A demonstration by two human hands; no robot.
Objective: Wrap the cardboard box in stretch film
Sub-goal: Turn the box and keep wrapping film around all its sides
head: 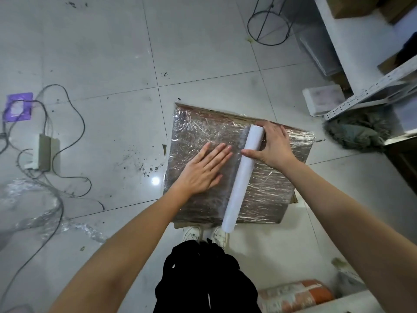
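Note:
The cardboard box [268, 184] stands on the tiled floor in front of my feet, its top and sides covered in shiny, wrinkled stretch film. A long white film roll [240, 179] lies across the box top, running from the far edge to past the near edge. My left hand [204, 169] presses flat on the film to the left of the roll, fingers straight. My right hand [272, 145] grips the far end of the roll, with the thumb on its left side and the fingers over its far end.
Cables and a power strip [44, 152] lie on the floor to the left, with crumpled film [29, 199] near them. A white metal shelf [370, 59], a white tray [323, 99] and a mop head [358, 132] stand at the right. An orange bag [295, 294] lies at the lower right.

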